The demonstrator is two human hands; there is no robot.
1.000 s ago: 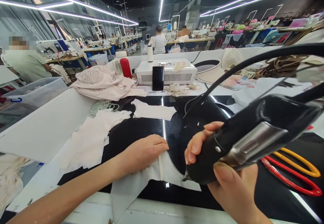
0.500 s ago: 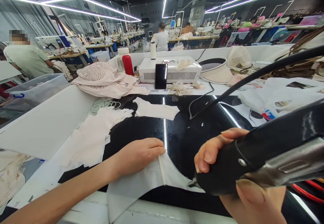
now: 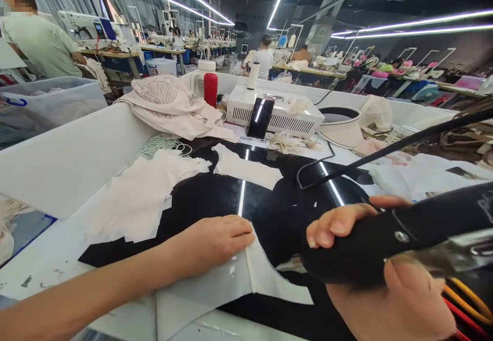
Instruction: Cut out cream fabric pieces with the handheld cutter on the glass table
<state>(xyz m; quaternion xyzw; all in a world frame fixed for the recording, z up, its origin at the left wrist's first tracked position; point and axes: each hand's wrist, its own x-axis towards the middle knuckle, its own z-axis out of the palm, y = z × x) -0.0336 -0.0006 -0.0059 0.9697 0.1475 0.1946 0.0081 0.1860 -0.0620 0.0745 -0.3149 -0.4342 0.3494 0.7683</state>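
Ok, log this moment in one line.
left hand: on pale fabric | right hand: gripping black handheld tool | beyond: another fabric piece on black surface

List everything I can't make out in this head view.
All in the head view:
White cloth: part hidden beneath the left hand.
Black tool: rear end cut off by the right edge; tip indistinct.
Orange and red loops: partly hidden by the right hand, partly cut off by the right edge.
Far-wall lettering: too small.
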